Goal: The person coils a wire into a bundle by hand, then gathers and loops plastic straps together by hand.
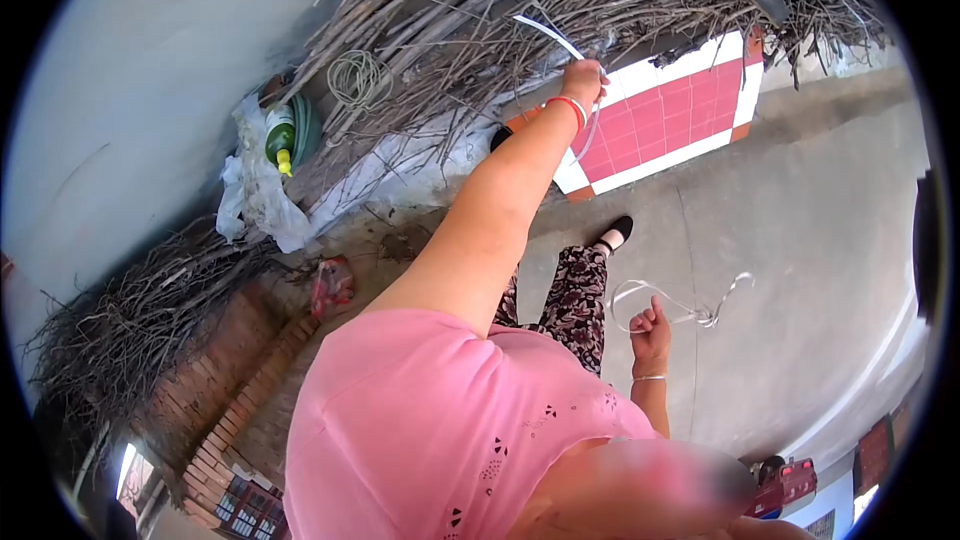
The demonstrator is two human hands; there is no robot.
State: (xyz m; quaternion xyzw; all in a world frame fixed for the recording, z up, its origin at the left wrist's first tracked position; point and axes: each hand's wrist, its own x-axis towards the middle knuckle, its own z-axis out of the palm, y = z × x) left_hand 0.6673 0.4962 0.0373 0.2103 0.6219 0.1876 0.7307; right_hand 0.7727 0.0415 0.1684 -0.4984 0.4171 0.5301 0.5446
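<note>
My left hand is reached far out at the top, closed round a white strip. One end of the strip sticks out beyond the fist, and another length hangs down below it. Lower on the right, my right hand has one finger raised and the others curled, with a looped white strip held at the fingers. The loops spread to both sides of this hand. Whether both strips are one piece cannot be made out.
Piled branches run along the wall at the top. A red and white tiled panel lies beyond my left hand. At the left are a green bottle, coiled cord, white plastic sheeting and brickwork.
</note>
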